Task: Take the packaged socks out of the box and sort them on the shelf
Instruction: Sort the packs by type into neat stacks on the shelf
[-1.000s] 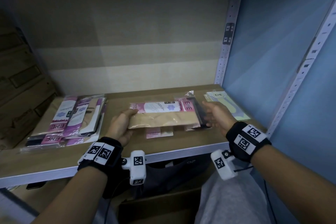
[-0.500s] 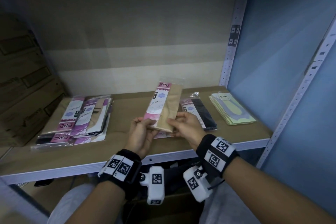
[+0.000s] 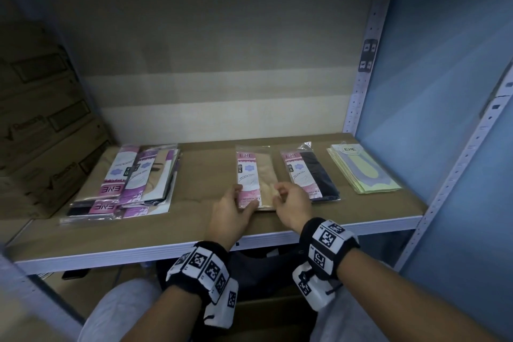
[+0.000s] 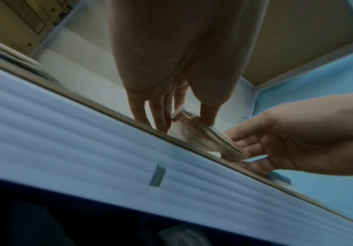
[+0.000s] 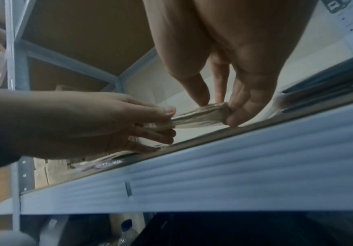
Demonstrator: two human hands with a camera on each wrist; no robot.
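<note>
On the shelf (image 3: 361, 219), a loose pile of sock packs (image 3: 130, 180) at left, left hand (image 3: 230, 211) fingers pinching the beige sock pack (image 3: 255, 175) at its near end, right hand (image 3: 291, 205) fingers pinching its other corner, black sock pack (image 3: 311, 175) just beside, yellow packs (image 3: 361, 172) far right.

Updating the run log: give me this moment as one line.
step: placing beige sock pack on shelf | left hand: holds pack's near edge | right hand: pinches near edge | neighbour: black sock pack on its right

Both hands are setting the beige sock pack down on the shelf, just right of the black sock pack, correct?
Not quite: the beige sock pack lies left of the black sock pack, as the head view shows. Left hand and right hand do hold it on the shelf.
</note>
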